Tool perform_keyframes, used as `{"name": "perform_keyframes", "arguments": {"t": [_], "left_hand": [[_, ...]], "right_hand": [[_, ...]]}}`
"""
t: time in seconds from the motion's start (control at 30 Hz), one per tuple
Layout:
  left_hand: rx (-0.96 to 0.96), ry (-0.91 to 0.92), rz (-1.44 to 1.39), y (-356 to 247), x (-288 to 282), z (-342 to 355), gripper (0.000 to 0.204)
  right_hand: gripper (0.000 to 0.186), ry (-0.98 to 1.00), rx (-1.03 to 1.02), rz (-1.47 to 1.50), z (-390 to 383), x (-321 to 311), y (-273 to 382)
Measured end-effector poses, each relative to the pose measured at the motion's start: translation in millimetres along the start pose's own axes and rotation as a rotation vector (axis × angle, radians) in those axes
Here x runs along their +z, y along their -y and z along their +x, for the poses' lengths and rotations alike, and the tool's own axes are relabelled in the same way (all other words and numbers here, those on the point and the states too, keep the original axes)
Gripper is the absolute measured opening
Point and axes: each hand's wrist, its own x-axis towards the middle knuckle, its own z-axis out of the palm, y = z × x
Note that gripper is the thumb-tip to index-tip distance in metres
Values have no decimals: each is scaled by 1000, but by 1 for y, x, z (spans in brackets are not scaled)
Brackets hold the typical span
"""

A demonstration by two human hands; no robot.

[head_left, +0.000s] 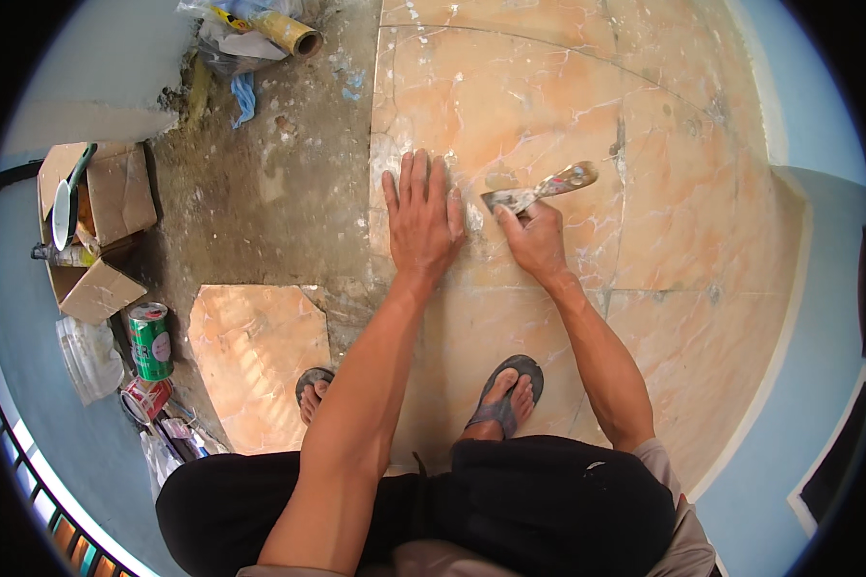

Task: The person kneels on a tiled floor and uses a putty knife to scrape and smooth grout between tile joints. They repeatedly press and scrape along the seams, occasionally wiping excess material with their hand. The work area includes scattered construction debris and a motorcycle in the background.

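Observation:
My left hand (421, 219) lies flat on the orange marbled floor tile (510, 106), palm down with fingers stretched forward, close to the tile's left edge. White residue marks the tile around its fingertips. To the right, my right hand (535, 238) grips a putty knife (560, 183) smeared with paint or filler. Its handle sticks out up and to the right past the hand, while the blade end points left, toward my left hand. The blade is partly hidden by my fingers, and I cannot tell whether it touches the tile.
Bare rough concrete (260, 192) borders the tiles on the left, with a loose cut tile (255, 361) near my left foot. Along the left wall stand a torn cardboard box (120, 197) and a green can (151, 342). A cardboard tube (293, 36) lies among plastic scraps.

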Motion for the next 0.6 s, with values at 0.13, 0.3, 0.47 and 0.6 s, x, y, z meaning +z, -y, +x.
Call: {"name": "perform_keyframes", "arguments": {"t": [0.13,0.3,0.47,0.6], "left_hand": [[5,-1,4,-5,0,5,52],[2,-13,3,-1,1,0,51],[5,-16,-3,-4,3,4,50],[3,-20,3,0,2,0,50]], "right_hand": [[18,-262,232,163,10,-13,-20],[19,-75,20,8,-9,-1,-6],[19,-158,113,112,-23,-2,-27],[20,-119,177,128,-34,-3,-14]]}}
